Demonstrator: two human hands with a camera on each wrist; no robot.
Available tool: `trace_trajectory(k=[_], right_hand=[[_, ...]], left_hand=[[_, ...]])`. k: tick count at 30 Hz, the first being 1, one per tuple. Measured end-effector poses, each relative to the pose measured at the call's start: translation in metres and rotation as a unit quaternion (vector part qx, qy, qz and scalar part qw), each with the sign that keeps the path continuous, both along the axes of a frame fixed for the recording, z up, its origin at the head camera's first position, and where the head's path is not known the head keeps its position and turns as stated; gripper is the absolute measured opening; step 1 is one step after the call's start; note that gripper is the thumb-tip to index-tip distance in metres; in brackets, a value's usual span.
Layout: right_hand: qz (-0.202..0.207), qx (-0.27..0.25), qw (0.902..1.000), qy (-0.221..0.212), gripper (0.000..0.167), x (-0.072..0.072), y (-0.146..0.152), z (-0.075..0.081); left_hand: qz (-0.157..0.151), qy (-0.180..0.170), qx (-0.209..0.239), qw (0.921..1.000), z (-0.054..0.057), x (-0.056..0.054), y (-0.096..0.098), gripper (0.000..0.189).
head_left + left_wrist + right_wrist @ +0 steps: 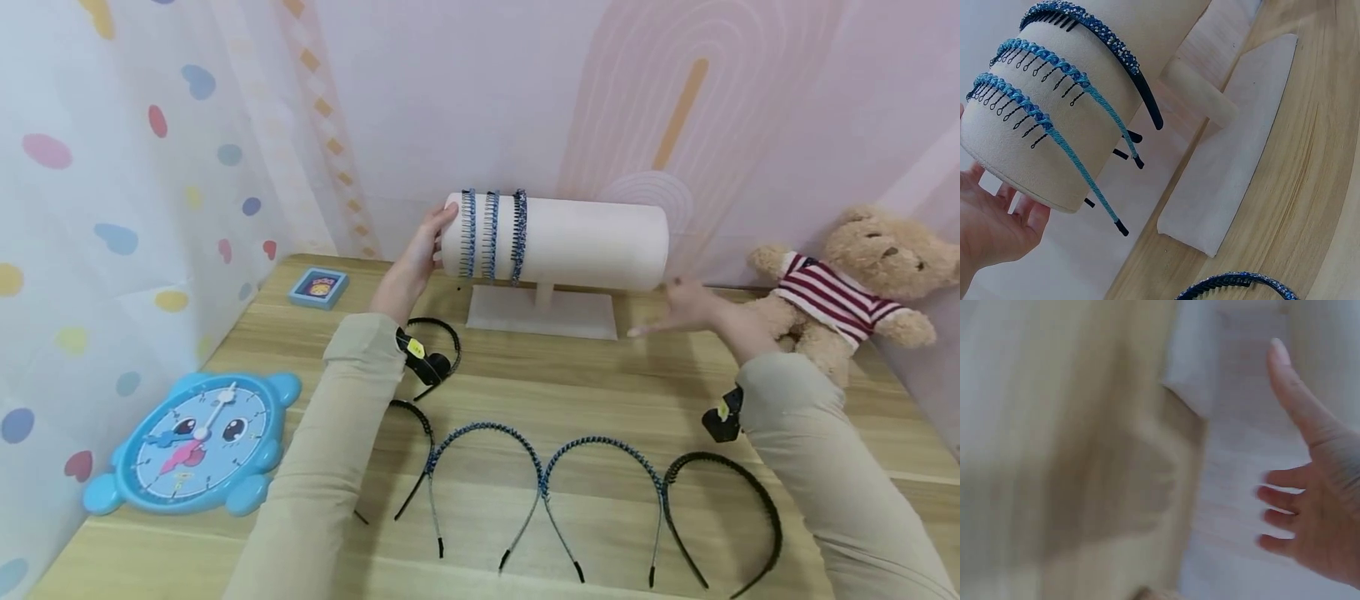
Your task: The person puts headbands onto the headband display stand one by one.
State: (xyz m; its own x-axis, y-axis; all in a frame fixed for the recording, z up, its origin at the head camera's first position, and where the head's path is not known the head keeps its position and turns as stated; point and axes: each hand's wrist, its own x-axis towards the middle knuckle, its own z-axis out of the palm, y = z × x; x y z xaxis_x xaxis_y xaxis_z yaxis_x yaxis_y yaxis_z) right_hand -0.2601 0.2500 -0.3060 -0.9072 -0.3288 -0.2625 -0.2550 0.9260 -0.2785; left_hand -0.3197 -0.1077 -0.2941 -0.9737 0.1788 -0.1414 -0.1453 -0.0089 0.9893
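Observation:
A white cylindrical headband stand point(592, 242) on a flat base point(510, 312) stands at the back of the table. Around its left part sit two light blue braided headbands point(1054, 59) point(1025, 106) and a dark blue sparkly headband point(1107, 37). My left hand point(420, 258) grips the left end of the cylinder, fingertips against its end face in the left wrist view. Just below the cylinder's right end, my right hand point(686, 308) is held in the air, thumb and fingers spread and nothing in them; it is blurred.
In front lies a row of headbands: two blue ones point(487, 427) point(603, 440) between dark ones point(772, 508) point(429, 433). Another dark headband point(453, 333) lies beside my left wrist. A blue toy clock point(255, 433) and small blue frame point(296, 292) are left, a teddy bear point(877, 267) right.

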Motion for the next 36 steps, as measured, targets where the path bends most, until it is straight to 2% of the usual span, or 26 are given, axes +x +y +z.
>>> trace_trajectory(k=[2, 6, 8, 10, 13, 17, 21, 25, 28, 30, 32, 36], right_hand=[[0.023, 0.034, 0.9977, -0.054, 0.093, 0.002, -0.011, -0.011], [0.051, 0.012, 0.9916, -0.118, 0.068, 0.0, -0.047, -0.03], [0.063, -0.018, 0.9898, -0.127, 0.051, -0.005, -0.071, -0.037], [0.069, -0.04, 0.9883, -0.13, 0.041, -0.01, -0.098, -0.045], [0.075, -0.084, 0.9836, -0.141, 0.037, -0.017, -0.143, -0.055], [0.041, -0.152, 0.9759, -0.151, 0.039, -0.019, -0.199, -0.061], [-0.02, -0.188, 0.9721, -0.139, 0.026, -0.019, -0.239, -0.064], [-0.056, -0.2, 0.9697, -0.129, 0.038, -0.016, -0.25, -0.063], [-0.063, -0.211, 0.9669, -0.13, 0.032, -0.016, -0.244, -0.058], [-0.071, -0.214, 0.9648, -0.135, 0.026, -0.016, -0.235, -0.054], [-0.077, -0.199, 0.9681, -0.131, 0.022, -0.017, -0.223, -0.049], [-0.081, -0.167, 0.9734, -0.135, 0.028, -0.017, -0.19, -0.039]], left_hand=[[0.002, 0.0, 0.001, 1.0, 0.0, 0.0, 0.0, 0.062], [0.002, -0.001, 0.003, 1.0, 0.0, 0.001, 0.0, 0.062], [0.002, -0.002, 0.004, 1.0, 0.0, 0.0, 0.0, 0.063], [0.001, -0.003, 0.004, 1.0, 0.0, 0.0, 0.0, 0.063], [0.004, -0.003, 0.005, 1.0, 0.0, 0.0, 0.0, 0.062], [0.005, 0.0, 0.002, 1.0, 0.0, 0.001, 0.001, 0.062], [0.007, -0.001, 0.002, 1.0, 0.0, 0.002, 0.001, 0.063], [0.003, -0.001, 0.004, 1.0, -0.001, 0.004, 0.006, 0.065], [0.0, -0.001, 0.002, 1.0, -0.001, 0.004, 0.008, 0.065], [0.0, -0.001, 0.002, 1.0, -0.001, 0.003, 0.008, 0.064], [0.0, -0.001, 0.001, 1.0, -0.001, 0.002, 0.006, 0.064], [0.003, -0.007, 0.003, 1.0, 0.001, 0.001, 0.0, 0.064]])
